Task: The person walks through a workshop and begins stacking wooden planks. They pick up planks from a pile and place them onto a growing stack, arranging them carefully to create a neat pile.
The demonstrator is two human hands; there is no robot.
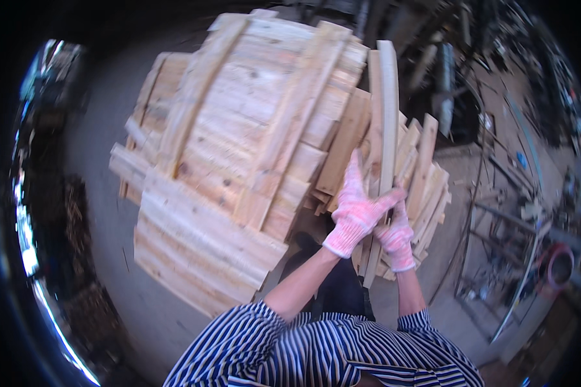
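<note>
Both my hands wear pink knitted gloves and are at a long pale wooden plank (388, 109) that reaches up and away from me. My left hand (354, 211) grips it from the left, its thumb laid across the face and its fingers along the side. Just below, my right hand (397, 237) holds the plank's right side; part of its fingers is hidden behind the wood. A second, narrower plank (374, 90) runs close alongside on the left. Under and right of my hands lies a heap of loose planks (425, 174).
Left of my hands lies a large stack of slatted wooden panels (229, 116) with crosswise battens. Metal scraps and a frame (497, 258) clutter the right side, near a round reddish object (557, 266). Grey floor (106, 142) shows at left; dark piles line the far left.
</note>
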